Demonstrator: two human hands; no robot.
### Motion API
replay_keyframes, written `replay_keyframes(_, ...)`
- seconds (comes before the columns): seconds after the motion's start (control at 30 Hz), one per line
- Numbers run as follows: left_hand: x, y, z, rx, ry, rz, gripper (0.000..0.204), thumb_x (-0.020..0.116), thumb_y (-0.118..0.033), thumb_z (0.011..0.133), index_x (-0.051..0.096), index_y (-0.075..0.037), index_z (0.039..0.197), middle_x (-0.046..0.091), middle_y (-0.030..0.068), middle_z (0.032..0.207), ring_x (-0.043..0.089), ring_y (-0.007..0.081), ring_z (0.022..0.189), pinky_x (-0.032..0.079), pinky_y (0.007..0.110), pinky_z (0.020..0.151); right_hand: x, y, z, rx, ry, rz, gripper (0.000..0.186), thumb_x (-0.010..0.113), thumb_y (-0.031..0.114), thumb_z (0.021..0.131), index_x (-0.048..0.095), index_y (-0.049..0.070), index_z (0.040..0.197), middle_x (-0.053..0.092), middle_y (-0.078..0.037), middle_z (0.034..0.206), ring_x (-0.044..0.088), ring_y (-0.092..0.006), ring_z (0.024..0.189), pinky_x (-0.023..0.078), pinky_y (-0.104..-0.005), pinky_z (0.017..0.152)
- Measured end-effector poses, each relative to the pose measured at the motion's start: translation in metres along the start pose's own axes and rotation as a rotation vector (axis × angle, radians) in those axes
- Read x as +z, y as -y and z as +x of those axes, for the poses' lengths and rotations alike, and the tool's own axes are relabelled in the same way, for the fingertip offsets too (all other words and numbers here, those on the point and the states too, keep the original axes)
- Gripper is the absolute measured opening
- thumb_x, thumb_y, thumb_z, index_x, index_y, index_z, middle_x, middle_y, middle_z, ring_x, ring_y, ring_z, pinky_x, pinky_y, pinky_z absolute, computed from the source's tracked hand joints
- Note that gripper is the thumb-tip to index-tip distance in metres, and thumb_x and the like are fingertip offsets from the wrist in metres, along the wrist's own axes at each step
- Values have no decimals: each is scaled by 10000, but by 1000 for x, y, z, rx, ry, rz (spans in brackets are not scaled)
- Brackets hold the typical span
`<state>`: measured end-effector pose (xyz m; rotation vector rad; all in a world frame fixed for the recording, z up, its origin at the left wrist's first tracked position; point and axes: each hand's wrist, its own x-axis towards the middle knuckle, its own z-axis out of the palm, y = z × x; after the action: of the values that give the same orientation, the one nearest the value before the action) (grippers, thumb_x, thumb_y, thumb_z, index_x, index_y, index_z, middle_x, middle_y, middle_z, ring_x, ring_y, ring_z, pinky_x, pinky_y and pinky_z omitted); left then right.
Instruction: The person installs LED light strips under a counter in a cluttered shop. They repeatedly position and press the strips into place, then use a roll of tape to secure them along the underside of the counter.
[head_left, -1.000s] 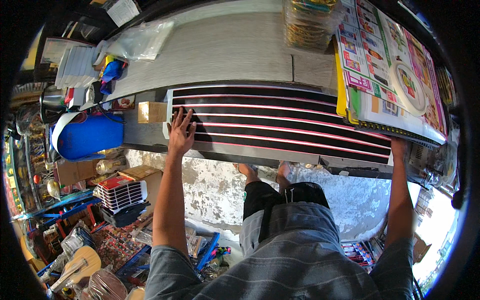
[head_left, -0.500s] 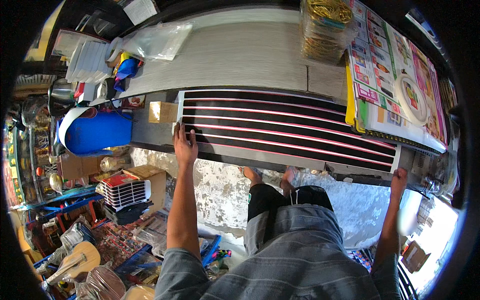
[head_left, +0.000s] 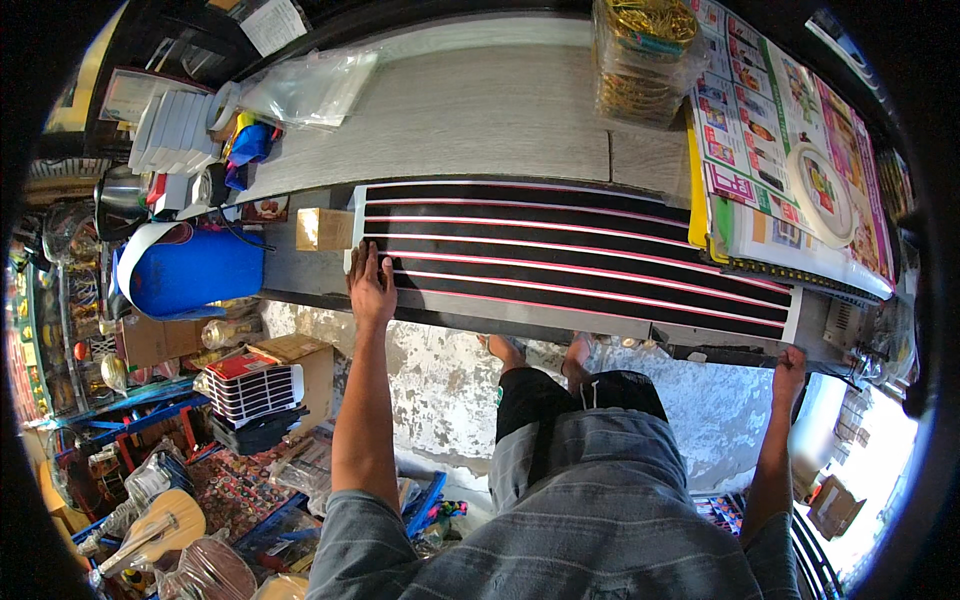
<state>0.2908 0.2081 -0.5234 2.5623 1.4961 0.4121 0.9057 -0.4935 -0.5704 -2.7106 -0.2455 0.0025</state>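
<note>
Striped sheet (head_left: 560, 255): laid on ledge (head_left: 320, 270). Left hand (head_left: 370, 295): unclenched, rested on left end. Right hand (head_left: 790, 368): shifted to near right corner, hold cannot be told; right edge thereby bared.

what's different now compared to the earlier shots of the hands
The right hand has moved from the right end of the striped sheet toward the person, to its near right corner; whether it grips is unclear. The left hand has shifted slightly nearer too, on the left end. The small box stayed put.
</note>
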Motion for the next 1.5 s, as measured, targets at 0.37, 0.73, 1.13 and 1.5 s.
replay_keyframes(0.37, -2, 5, 2, -16, 25, 24, 540, 539, -372, 1139, 610, -19, 1541, 557, 228, 1621, 485, 412, 1537, 372, 509, 1272, -1, -6, 5, -45, 31, 26, 253, 705, 92, 999, 737, 12, 1237, 783, -166, 1203, 753, -296, 1117, 574, -408, 999)
replay_keyframes(0.73, 5, 15, 7, 32, 18, -285, 511, 564, -350, 1142, 631, -1, 1509, 597, 274, 1560, 545, 438, 1477, 444, 489, 1215, 4, 12, 14, -182, -139, -143, 263, 704, 46, 868, 769, 33, 1122, 771, -190, 1140, 723, -385, 1113, 572, -453, 1022)
replay_keyframes(1.13, -4, 9, 4, 69, 27, -128, 541, 517, -409, 1168, 619, -25, 1536, 547, 293, 1602, 508, 464, 1501, 433, 507, 1223, 3, 95, 42, -65, -100, -33, 286, 765, 117, 947, 735, 43, 1221, 791, -154, 1105, 764, -298, 1019, 592, -401, 942)
replay_keyframes(1.5, 5, 23, 1, 40, 8, -189, 553, 538, -345, 1150, 541, -18, 1597, 551, 273, 1611, 521, 449, 1502, 420, 487, 1241, 17, 64, 75, -114, -45, 60, 330, 724, 102, 911, 740, 68, 1238, 764, -201, 1156, 757, -353, 977, 604, -487, 843)
